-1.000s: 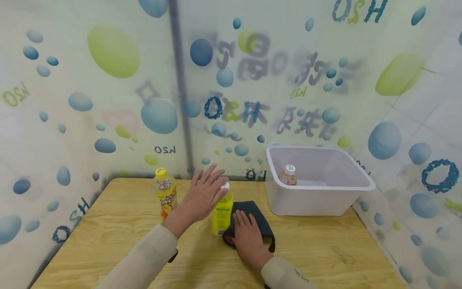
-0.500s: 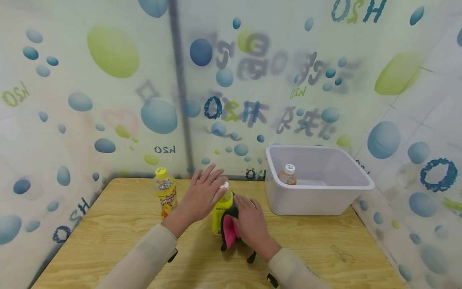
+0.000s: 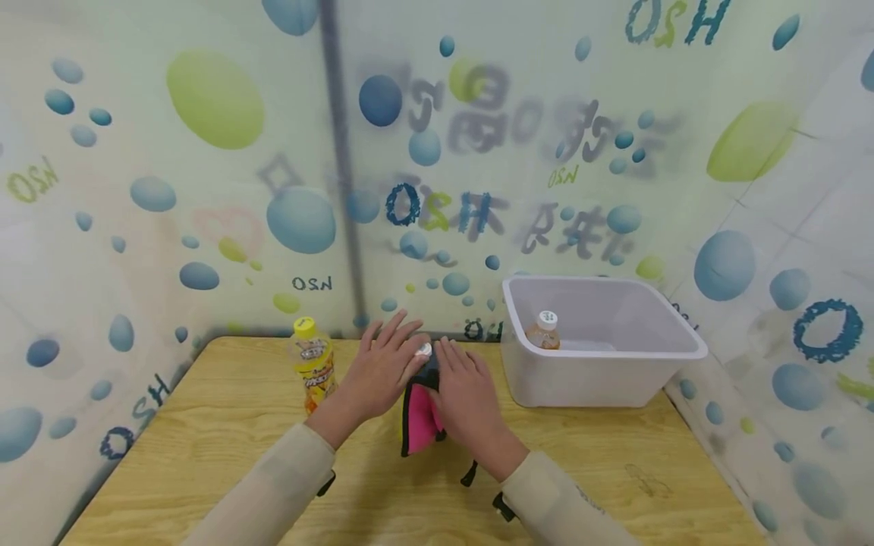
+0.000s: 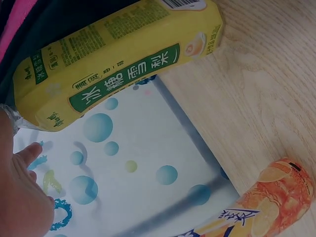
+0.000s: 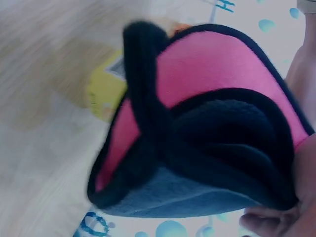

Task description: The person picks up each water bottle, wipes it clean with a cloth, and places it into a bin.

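A yellow drink bottle with a white cap stands upright mid-table. My left hand holds it at the neck, thumb and index finger on either side of the cap. My right hand grips a dark cloth, pink on one face and edged in black, and presses it against the bottle's right side and front. In the head view the cloth hides most of the bottle's body. The right wrist view shows the cloth's pink face, a pocket-like fold and a thick black strap.
To the left stands an orange drink bottle with a yellow cap. A white bin at the back right holds a white-capped bottle. The wooden table meets patterned walls at the back and sides.
My right hand has lifted the dark cloth off the table and brought it up against the yellow bottle, with its pink face now showing. My left hand has stayed in place.
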The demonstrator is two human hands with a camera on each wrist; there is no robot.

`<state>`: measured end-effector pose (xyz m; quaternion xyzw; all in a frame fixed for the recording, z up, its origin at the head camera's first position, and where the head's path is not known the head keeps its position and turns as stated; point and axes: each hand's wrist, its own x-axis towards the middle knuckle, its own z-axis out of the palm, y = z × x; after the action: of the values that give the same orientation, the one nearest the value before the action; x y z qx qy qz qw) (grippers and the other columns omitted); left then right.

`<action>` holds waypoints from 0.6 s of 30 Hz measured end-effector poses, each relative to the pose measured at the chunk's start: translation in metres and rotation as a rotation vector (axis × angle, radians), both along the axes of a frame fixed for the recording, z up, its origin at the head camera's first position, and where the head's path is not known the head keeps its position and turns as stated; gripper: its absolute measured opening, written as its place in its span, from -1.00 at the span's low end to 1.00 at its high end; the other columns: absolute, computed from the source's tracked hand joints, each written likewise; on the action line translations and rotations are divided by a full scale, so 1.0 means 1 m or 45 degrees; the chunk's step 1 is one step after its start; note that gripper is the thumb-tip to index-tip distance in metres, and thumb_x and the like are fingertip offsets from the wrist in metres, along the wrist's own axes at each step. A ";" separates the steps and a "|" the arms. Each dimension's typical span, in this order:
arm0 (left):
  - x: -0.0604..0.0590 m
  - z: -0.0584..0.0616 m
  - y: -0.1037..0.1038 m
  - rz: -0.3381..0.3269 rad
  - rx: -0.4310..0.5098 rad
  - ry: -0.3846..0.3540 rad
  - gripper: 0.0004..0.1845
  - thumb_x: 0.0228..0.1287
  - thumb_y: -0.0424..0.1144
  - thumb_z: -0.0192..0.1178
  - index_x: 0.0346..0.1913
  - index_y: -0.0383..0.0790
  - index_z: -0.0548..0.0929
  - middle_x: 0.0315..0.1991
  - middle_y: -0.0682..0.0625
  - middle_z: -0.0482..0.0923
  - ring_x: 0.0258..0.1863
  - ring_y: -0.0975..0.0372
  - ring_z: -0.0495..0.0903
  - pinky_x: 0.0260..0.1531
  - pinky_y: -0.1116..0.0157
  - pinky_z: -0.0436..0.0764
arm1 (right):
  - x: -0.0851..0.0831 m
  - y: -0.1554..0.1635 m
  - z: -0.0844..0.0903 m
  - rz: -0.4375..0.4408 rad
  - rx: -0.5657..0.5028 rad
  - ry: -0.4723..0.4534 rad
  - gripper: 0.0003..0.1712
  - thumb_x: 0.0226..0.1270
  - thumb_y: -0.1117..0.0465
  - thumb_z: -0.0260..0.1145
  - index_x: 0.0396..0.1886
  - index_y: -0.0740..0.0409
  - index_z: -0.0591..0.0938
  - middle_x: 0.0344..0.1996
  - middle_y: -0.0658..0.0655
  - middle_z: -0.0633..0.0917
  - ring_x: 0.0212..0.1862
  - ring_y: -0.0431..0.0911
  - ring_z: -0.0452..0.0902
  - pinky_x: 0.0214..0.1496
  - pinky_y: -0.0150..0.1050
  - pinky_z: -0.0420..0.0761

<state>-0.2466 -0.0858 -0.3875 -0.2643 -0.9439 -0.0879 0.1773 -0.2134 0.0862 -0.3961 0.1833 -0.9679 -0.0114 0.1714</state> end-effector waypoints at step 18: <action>0.000 -0.001 0.001 -0.036 0.031 0.020 -0.52 0.55 0.07 -0.19 0.37 -0.01 0.41 0.49 0.01 0.21 0.58 0.06 -0.09 0.48 -0.13 -0.05 | -0.002 0.008 -0.007 -0.013 0.084 -0.076 -0.10 0.33 -0.13 0.28 0.50 0.19 0.19 0.49 0.12 0.28 0.51 -0.04 0.18 0.50 -0.08 0.25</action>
<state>-0.2466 -0.0851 -0.3884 -0.2760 -0.9375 -0.0999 0.1868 -0.2154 0.0943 -0.4028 0.1842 -0.9726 -0.0386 0.1364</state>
